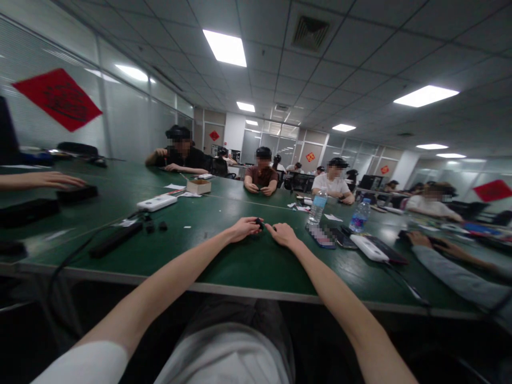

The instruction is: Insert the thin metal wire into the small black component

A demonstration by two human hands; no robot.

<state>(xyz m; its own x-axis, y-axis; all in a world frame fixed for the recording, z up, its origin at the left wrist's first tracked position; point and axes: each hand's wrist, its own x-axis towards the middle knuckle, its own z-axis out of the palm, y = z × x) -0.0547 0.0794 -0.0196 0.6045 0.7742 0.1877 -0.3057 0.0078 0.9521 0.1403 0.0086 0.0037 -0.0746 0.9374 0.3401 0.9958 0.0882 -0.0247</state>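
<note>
Bright ceiling panel lights [426, 96], glare on green tabletop [380, 226], curved fisheye edges, far wall [288, 141] perhaps soft

The only view comes from a camera worn on the person's head, looking forward and down from just behind the near edge of the green surface [224, 261]. Very wide and close, it takes in the person's left hand [242, 229] and right hand [284, 234] near the middle, and the tiled ceiling [344, 58] overhead.
</note>
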